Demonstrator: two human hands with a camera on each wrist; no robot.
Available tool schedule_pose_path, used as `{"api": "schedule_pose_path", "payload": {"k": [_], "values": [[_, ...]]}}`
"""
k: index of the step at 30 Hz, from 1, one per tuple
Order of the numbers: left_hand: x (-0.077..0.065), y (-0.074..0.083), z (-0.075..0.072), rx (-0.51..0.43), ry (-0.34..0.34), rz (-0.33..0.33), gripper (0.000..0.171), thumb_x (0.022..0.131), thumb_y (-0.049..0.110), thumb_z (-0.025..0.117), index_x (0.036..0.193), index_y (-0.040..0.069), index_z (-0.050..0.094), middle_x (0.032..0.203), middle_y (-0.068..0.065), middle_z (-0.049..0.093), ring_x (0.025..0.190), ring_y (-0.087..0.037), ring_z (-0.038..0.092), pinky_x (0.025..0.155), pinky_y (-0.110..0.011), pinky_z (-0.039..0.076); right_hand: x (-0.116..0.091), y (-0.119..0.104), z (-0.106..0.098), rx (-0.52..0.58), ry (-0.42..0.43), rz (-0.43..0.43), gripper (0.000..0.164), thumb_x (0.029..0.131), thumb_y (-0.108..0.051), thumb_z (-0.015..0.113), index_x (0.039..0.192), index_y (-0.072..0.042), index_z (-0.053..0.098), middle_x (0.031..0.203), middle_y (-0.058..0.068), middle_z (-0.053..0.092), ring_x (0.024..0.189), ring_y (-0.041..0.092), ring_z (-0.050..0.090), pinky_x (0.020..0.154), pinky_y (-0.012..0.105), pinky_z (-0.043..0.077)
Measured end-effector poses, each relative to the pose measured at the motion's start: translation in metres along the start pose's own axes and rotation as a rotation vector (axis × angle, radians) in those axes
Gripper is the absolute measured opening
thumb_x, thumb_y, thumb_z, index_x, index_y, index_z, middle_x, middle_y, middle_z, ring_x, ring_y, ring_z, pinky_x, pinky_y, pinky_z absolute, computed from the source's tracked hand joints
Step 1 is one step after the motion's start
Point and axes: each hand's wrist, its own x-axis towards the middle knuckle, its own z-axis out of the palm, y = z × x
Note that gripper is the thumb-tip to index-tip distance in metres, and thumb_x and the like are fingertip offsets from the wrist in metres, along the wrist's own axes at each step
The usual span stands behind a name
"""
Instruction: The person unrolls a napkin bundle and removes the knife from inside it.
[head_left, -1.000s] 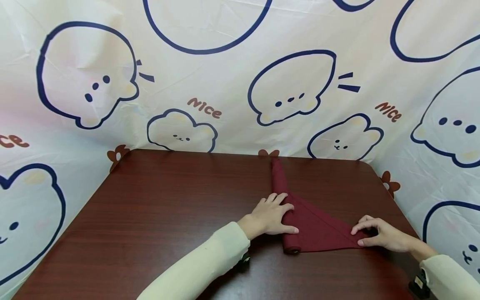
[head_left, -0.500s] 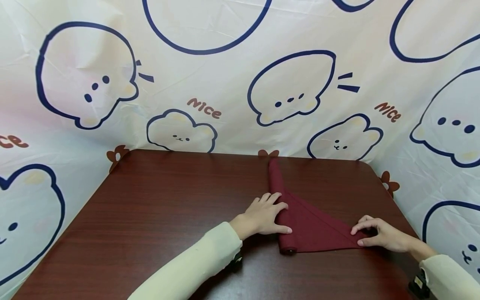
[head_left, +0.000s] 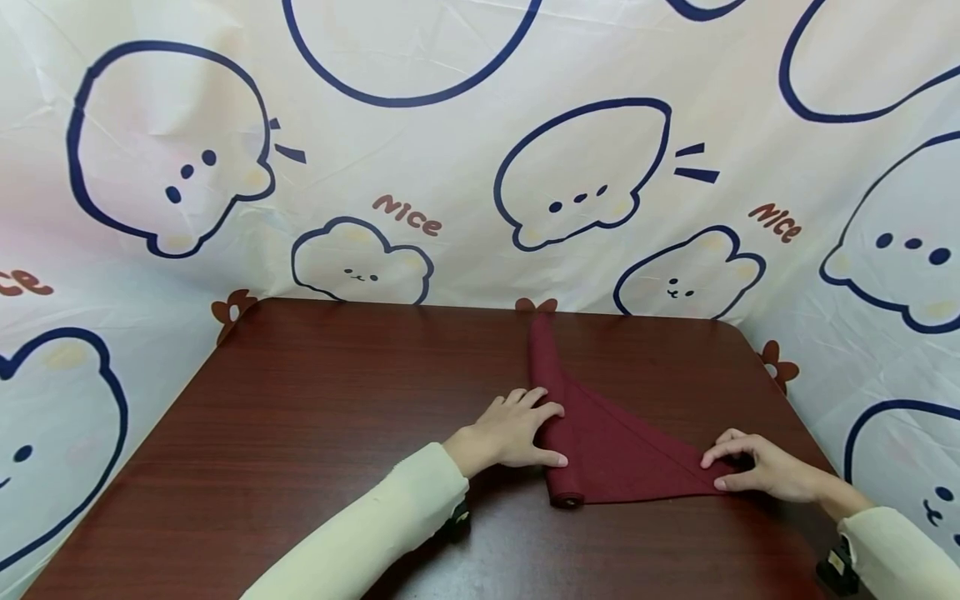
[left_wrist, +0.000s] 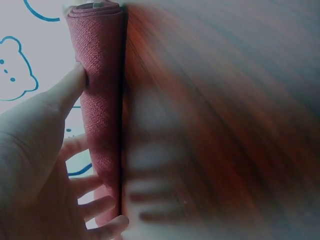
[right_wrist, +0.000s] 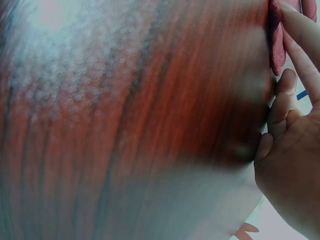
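A dark red cloth [head_left: 622,454] lies on the table, partly rolled up. Its roll [head_left: 544,358] points away from me, and a flat triangular part stretches to the right. My left hand [head_left: 510,429] rests over the roll with the fingers spread, the thumb toward the near end. In the left wrist view, thumb and fingertips lie along the roll [left_wrist: 100,65], whose wound layers show at its end. At the right, my right hand [head_left: 772,471] holds the cloth's pointed corner between thumb and bent index finger. In the right wrist view only a narrow edge of cloth [right_wrist: 277,45] shows.
Everything lies on a dark brown wood-grain table [head_left: 337,400]. A pale curtain [head_left: 465,167] printed with cartoon outlines hangs behind it and along both sides. Dark wrist devices [head_left: 838,571] sit at the sleeves.
The left hand and the roll have moved left across the table, and the flat part of the cloth has grown wider. The right hand stays at the corner.
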Motion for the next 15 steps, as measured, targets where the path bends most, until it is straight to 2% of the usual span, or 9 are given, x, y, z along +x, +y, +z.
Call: {"api": "schedule_pose_path", "payload": {"k": [15], "values": [[-0.0035,-0.0066,0.0004,-0.023,-0.004,0.003,0.070,0.088,0.066,0.066,0.147,0.034,0.046,0.164,-0.003,0.034,0.148,-0.029,0.037,0.115,-0.052,0.037,-0.0002,-0.0015,0.0007,-0.017,0.005,0.004,0.020,0.092,-0.007,0.072,0.112,-0.012,0.073,0.104,-0.002,0.061,0.098,0.006,0.053,0.078,0.023,0.039]]}}
